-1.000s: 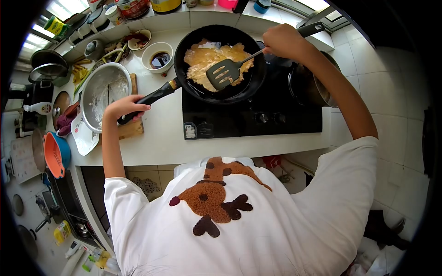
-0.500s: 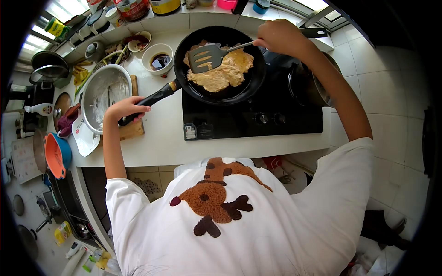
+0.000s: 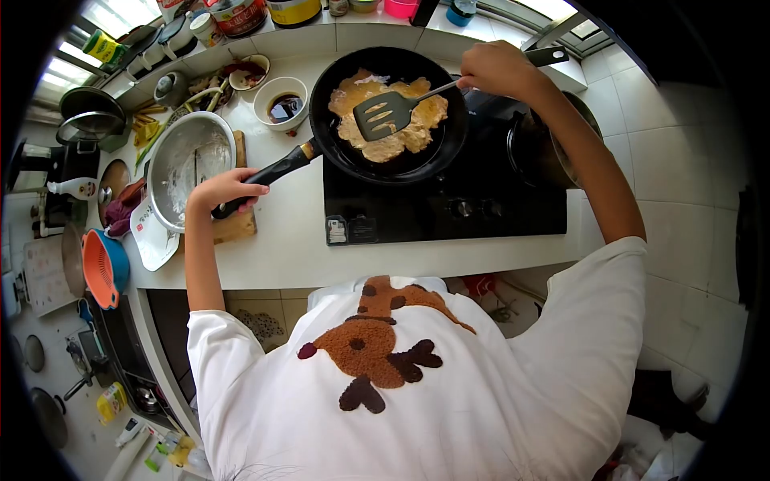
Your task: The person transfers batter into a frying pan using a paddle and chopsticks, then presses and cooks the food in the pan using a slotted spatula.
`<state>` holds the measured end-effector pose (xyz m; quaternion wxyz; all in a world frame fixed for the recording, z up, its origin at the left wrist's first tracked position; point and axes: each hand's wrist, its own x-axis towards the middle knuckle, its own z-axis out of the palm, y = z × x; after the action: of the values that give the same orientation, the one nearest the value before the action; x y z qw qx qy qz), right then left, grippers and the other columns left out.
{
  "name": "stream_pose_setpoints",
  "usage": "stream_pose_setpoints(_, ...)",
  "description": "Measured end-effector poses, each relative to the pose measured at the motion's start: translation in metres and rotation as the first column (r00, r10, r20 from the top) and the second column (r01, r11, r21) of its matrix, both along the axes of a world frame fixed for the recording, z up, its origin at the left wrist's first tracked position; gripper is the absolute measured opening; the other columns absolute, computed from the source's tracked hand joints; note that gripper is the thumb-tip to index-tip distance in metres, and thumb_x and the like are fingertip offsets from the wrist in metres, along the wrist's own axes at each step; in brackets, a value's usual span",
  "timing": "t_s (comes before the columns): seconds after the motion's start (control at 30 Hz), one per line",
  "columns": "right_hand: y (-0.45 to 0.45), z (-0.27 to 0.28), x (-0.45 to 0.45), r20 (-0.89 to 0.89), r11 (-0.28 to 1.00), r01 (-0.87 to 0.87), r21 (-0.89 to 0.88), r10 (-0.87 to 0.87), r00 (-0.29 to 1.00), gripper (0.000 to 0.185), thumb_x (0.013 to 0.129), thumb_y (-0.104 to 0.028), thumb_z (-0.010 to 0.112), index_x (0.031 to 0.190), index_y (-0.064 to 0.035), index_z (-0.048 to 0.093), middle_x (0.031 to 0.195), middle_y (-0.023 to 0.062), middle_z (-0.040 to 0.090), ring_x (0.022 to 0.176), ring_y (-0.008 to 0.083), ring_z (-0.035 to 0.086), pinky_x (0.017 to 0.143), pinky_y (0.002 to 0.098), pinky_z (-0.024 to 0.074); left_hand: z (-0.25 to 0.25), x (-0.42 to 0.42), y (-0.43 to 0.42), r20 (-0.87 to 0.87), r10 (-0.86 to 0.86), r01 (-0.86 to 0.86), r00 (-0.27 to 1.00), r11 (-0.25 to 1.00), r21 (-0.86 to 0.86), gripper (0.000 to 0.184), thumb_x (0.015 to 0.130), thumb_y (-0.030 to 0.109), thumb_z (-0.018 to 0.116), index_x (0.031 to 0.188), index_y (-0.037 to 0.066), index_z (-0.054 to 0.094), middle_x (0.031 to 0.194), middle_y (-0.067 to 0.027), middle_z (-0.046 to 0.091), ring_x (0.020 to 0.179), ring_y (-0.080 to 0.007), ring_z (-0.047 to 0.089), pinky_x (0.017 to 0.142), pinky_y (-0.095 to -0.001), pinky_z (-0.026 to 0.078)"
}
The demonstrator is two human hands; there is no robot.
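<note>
My left hand [image 3: 227,190] is closed around the black handle of the frying pan [image 3: 317,152]. The pan stands at the left part of the black cooktop [image 3: 393,220]. Inside it lies a flat, yellowish-brown piece of food [image 3: 401,143] with uneven edges. My right hand [image 3: 499,70] grips the handle of a slotted spatula [image 3: 383,115], whose grey blade rests on or just over the food. Whether the blade touches it is hard to tell.
A bowl of dark liquid [image 3: 281,104] stands left of the pan. Beyond it are a metal basin [image 3: 172,172] and a wooden board [image 3: 238,227]. A pot [image 3: 553,140] sits on the cooktop's right side. An orange colander [image 3: 100,268] is far left.
The spatula blade swept left over the food, then came back right and toward me. My right hand moved with it. My left hand has kept its hold on the pan handle.
</note>
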<state>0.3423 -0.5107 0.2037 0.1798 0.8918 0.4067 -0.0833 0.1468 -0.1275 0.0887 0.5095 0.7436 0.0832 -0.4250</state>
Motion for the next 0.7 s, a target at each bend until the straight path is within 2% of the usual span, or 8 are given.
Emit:
stream_pose_setpoints(0.13, -0.009, 0.017, -0.005, 0.149, 1.000, -0.002, 0.002, 0.001, 0.989, 0.030, 0.079, -0.036, 0.061, 0.074, -0.0070, 0.067, 0.071, 0.0070, 0.062, 0.068, 0.0229, 0.061, 0.064, 0.0356, 0.0478, 0.004, 0.001, -0.003, 0.000, -0.009, 0.009, 1.000, 1.000, 0.005, 0.022, 0.081, 0.023, 0.061, 0.077, 0.006, 0.048, 0.057, 0.0018, 0.048, 0.046, -0.0066, 0.045, 0.046, -0.0219, 0.035)
stream_pose_setpoints(0.2, -0.004, 0.011, -0.005, 0.130, 0.999, 0.044, -0.008, -0.042, 0.991, 0.030, 0.078, -0.036, 0.062, 0.076, -0.0068, 0.067, 0.070, 0.0069, 0.062, 0.068, 0.0230, 0.061, 0.064, 0.0355, 0.0479, 0.003, 0.001, -0.003, -0.008, -0.002, 0.002, 1.000, 1.000, 0.006, 0.022, 0.080, 0.023, 0.061, 0.077, 0.006, 0.048, 0.057, 0.0017, 0.048, 0.046, -0.0067, 0.045, 0.045, -0.0218, 0.035)
stream_pose_setpoints(0.27, 0.003, 0.005, -0.006, -0.066, 0.995, 0.098, 0.034, -0.096, 0.993, 0.030, 0.079, -0.037, 0.061, 0.077, -0.0071, 0.068, 0.068, 0.0070, 0.062, 0.068, 0.0228, 0.062, 0.064, 0.0351, 0.0479, 0.002, 0.001, -0.002, -0.017, 0.011, -0.011, 1.000, 1.000, 0.006, 0.022, 0.080, 0.023, 0.062, 0.077, 0.006, 0.048, 0.057, 0.0017, 0.048, 0.046, -0.0068, 0.045, 0.045, -0.0218, 0.035)
stream_pose_setpoints(0.3, 0.002, -0.005, -0.002, -0.055, 0.997, 0.036, 0.074, -0.031, 0.998, 0.031, 0.079, -0.037, 0.061, 0.078, -0.0075, 0.069, 0.066, 0.0063, 0.062, 0.067, 0.0225, 0.062, 0.063, 0.0348, 0.0476, 0.002, 0.001, -0.002, -0.017, 0.012, -0.012, 1.000, 1.000, -0.002, 0.022, 0.080, 0.023, 0.062, 0.077, 0.006, 0.048, 0.057, 0.0016, 0.048, 0.046, -0.0068, 0.045, 0.045, -0.0217, 0.035)
stream_pose_setpoints(0.43, -0.001, -0.028, 0.010, -0.038, 0.999, 0.029, 0.041, -0.028, 0.999, 0.028, 0.078, -0.035, 0.062, 0.071, -0.0087, 0.068, 0.060, 0.0057, 0.062, 0.063, 0.0222, 0.062, 0.058, 0.0346, 0.0471, -0.001, 0.000, 0.000, -0.001, 0.001, -0.001, 1.000, 1.000, -0.009, 0.022, 0.080, 0.023, 0.062, 0.077, 0.006, 0.048, 0.057, 0.0015, 0.048, 0.046, -0.0069, 0.044, 0.045, -0.0216, 0.035)
stream_pose_setpoints(0.5, -0.016, -0.028, 0.019, -0.163, 0.993, 0.098, 0.060, -0.087, 0.983, 0.028, 0.078, -0.034, 0.062, 0.072, -0.0078, 0.067, 0.063, 0.0076, 0.063, 0.066, 0.0238, 0.062, 0.060, 0.0355, 0.0472, -0.002, 0.000, 0.001, -0.003, 0.003, -0.003, 1.000, 1.000, -0.019, 0.022, 0.081, 0.023, 0.062, 0.077, 0.006, 0.048, 0.057, 0.0015, 0.048, 0.046, -0.0069, 0.044, 0.045, -0.0217, 0.035)
stream_pose_setpoints(0.6, -0.039, -0.020, 0.026, -0.009, 0.996, 0.085, -0.004, -0.085, 0.996, 0.029, 0.079, -0.035, 0.062, 0.073, -0.0065, 0.067, 0.068, 0.0095, 0.063, 0.069, 0.0256, 0.062, 0.063, 0.0367, 0.0473, -0.002, 0.000, 0.001, 0.000, -0.002, 0.002, 1.000, 1.000, -0.028, 0.022, 0.081, 0.023, 0.062, 0.077, 0.006, 0.048, 0.057, 0.0016, 0.048, 0.046, -0.0069, 0.045, 0.045, -0.0217, 0.035)
stream_pose_setpoints(0.7, -0.052, -0.006, 0.024, 0.012, 0.991, 0.129, -0.036, -0.129, 0.992, 0.031, 0.079, -0.035, 0.062, 0.075, -0.0050, 0.066, 0.071, 0.0099, 0.064, 0.070, 0.0263, 0.062, 0.065, 0.0364, 0.0476, 0.000, 0.001, -0.001, -0.004, -0.006, 0.006, 1.000, 1.000, -0.024, 0.022, 0.081, 0.023, 0.062, 0.077, 0.006, 0.048, 0.056, 0.0017, 0.047, 0.046, -0.0069, 0.045, 0.045, -0.0218, 0.035)
